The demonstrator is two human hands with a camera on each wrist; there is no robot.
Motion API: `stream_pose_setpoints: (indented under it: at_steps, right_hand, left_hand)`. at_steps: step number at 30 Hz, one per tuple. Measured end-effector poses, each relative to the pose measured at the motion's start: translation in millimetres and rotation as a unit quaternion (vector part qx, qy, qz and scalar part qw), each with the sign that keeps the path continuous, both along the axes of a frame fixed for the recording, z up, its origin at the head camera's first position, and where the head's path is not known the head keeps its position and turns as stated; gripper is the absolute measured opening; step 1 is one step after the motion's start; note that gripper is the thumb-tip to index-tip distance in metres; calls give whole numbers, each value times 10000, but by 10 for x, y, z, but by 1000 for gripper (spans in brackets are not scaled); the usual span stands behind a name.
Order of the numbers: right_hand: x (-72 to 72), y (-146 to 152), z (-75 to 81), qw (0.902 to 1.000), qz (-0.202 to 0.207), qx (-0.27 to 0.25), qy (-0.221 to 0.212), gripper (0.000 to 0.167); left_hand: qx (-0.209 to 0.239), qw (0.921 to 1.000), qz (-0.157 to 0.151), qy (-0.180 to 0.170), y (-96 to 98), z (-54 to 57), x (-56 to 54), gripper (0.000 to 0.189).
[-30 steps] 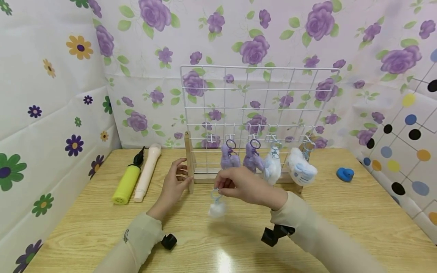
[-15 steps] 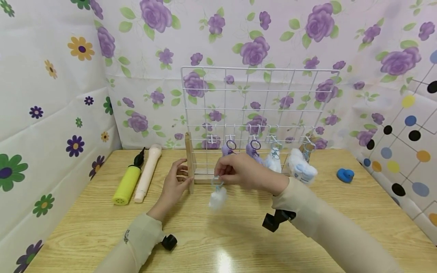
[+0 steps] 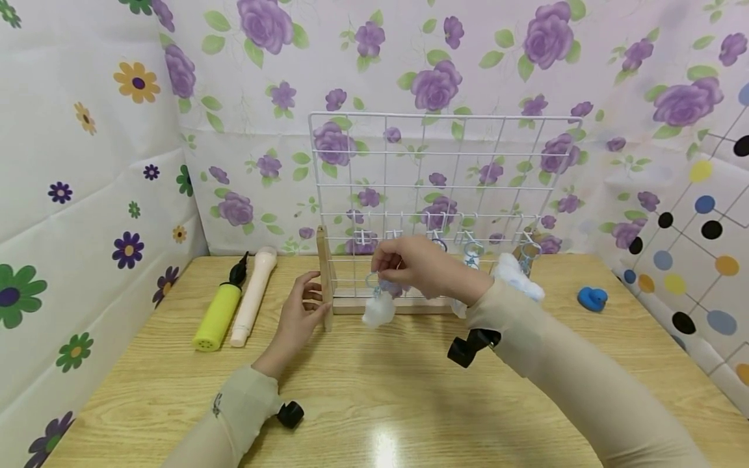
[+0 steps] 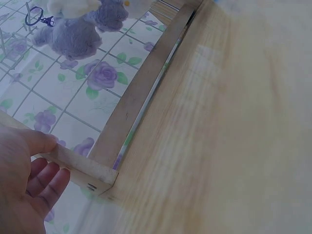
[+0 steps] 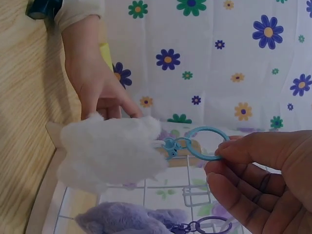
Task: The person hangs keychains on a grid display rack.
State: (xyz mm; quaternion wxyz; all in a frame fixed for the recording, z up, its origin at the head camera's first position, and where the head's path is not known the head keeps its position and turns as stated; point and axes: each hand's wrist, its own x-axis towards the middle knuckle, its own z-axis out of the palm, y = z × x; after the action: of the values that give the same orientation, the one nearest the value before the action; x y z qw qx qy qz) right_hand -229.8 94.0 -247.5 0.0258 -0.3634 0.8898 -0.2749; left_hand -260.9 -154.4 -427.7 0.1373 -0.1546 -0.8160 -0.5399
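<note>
My right hand (image 3: 418, 263) pinches the light blue ring (image 5: 204, 142) of a white plush keychain (image 3: 379, 309). The fluffy plush dangles below the fingers, in front of the white wire grid rack (image 3: 439, 153). Behind it, a purple plush keychain (image 5: 129, 218) hangs on the rack, partly covered by the hand in the head view. My left hand (image 3: 297, 316) holds the rack's left wooden post (image 3: 324, 279) between thumb and fingers. A bare white hook (image 3: 363, 238) sits on the grid, just left of my right hand.
White plush keychains, one with blue markings (image 3: 517, 278), hang at the rack's right. A yellow pump (image 3: 216, 318) and a pale pink tube (image 3: 253, 296) lie left on the wooden table (image 3: 328, 403). A small blue duck (image 3: 593, 299) sits at the right.
My right hand has risen and moved nearer the grid, carrying the white plush keychain up from above the tabletop. The left hand stays on the post.
</note>
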Motion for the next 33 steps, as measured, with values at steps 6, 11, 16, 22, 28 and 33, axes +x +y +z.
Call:
stream_pose_setpoints:
  at_steps: [6, 11, 16, 22, 28, 33]
  right_hand:
    - [-69, -7, 32, 9998, -106, -123, 131, 5]
    - [-125, -36, 72, 9996, -225, -156, 89, 6]
    - [-191, -72, 115, 9994, -235, -150, 199, 7]
    - [-276, -123, 141, 9985, -293, -85, 447, 6]
    - [-336, -169, 159, 9982, -371, 14, 477, 7]
    - [-376, -201, 159, 9975, -348, 90, 608, 8]
  left_hand:
    - [-30, 10000, -18, -11, -1, 8, 10, 63]
    - [-19, 10000, -17, 6, -5, 1, 4, 63]
    - [5, 10000, -40, 48, -10, -21, -12, 63]
    - [20, 9999, -16, 97, -7, -26, -18, 63]
    - [81, 9999, -21, 99, -3, -16, -14, 62]
    - [128, 9999, -48, 49, -3, -11, -8, 61]
